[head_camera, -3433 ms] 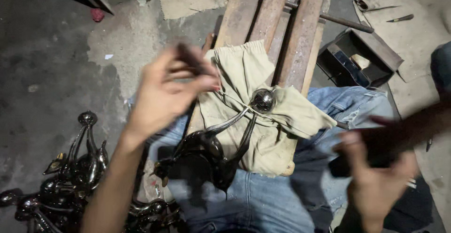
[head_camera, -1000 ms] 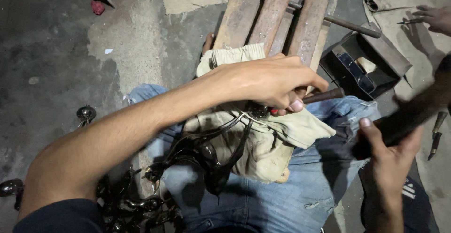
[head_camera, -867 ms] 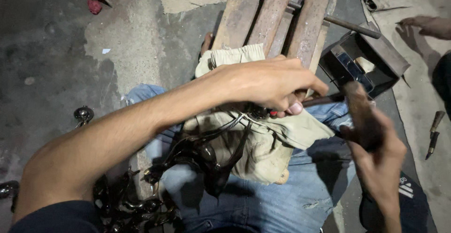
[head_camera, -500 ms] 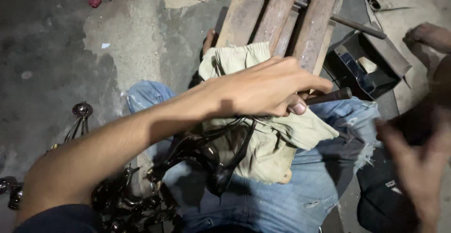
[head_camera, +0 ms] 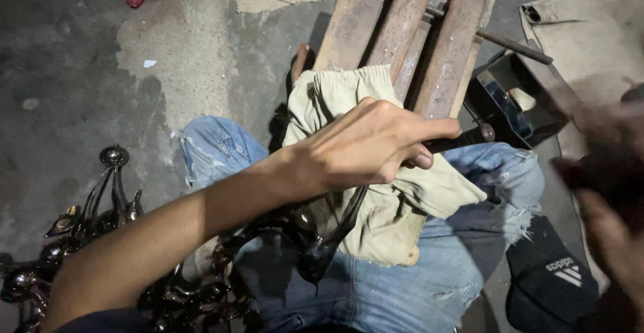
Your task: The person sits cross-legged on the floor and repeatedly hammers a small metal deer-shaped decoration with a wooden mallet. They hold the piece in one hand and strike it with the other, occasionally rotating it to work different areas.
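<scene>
Blurred right hand (head_camera: 614,192) has risen, grip unclear; left hand (head_camera: 365,148) fingers clench a rightward-pointing metal rod (head_camera: 463,138).

We count two hands (head_camera: 362,152), one khaki cloth (head_camera: 396,199), one dark rod (head_camera: 463,138), three wooden planks (head_camera: 402,31), one black shoe (head_camera: 550,279), and a pile of dark metal pieces (head_camera: 80,232) too tangled to count.
</scene>
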